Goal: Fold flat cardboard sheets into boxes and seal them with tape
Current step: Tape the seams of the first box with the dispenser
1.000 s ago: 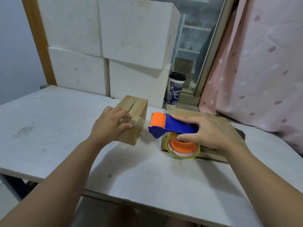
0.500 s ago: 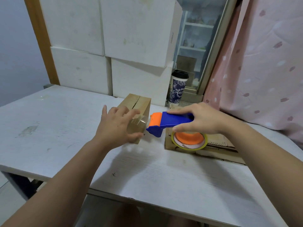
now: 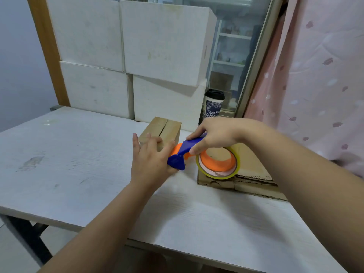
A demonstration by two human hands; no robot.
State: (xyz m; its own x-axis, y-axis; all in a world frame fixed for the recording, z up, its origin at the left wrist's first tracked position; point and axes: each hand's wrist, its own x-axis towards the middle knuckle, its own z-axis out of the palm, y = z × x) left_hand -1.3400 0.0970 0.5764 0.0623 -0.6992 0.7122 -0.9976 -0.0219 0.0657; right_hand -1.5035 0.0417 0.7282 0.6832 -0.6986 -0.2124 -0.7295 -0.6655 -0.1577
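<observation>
**Sealing a box, head view.** The table (image 3: 59,158) carries all the work.

- **Left hand.** The left hand (image 3: 149,162) lies in front of the box (image 3: 167,127). Its fingers (image 3: 152,142) are straight and spread, with the tips pressing on the box's near top edge. It grips nothing.
- **Dispenser.** The dispenser (image 3: 187,147) is just right of the box's near end, its orange-and-blue head at that end beside the left thumb. The hand hides whether the head touches the box.
- **Right hand.** The right hand (image 3: 214,136) curls round the dispenser's blue handle, with the forefinger along the top and the thumb beneath.
- **Tape and sheets.** The roll (image 3: 218,176) of clear tape sits on an orange hub, right of the box. Flat sheets (image 3: 252,166) lie stacked below it.
- **Box.** The box stands closed, and its top flaps meet in a seam that runs away from the viewer. Its contents are hidden, and whether tape already lies on it cannot be told.
- **Handling (judged).** The box is corrugated board, probably light and stiff. It is likely to slide on the smooth table when the dispenser pushes against it. A flat press on top near the taped end should steady it. Squeezing the sides might spring the flaps.
- **Behind the box.** A lidded cup (image 3: 213,107) stands behind and right of the box, its contents unseen. Directly behind the box, white boxes (image 3: 157,46) are stacked, all closed. A curtain (image 3: 315,75) hangs far right of the box.
</observation>
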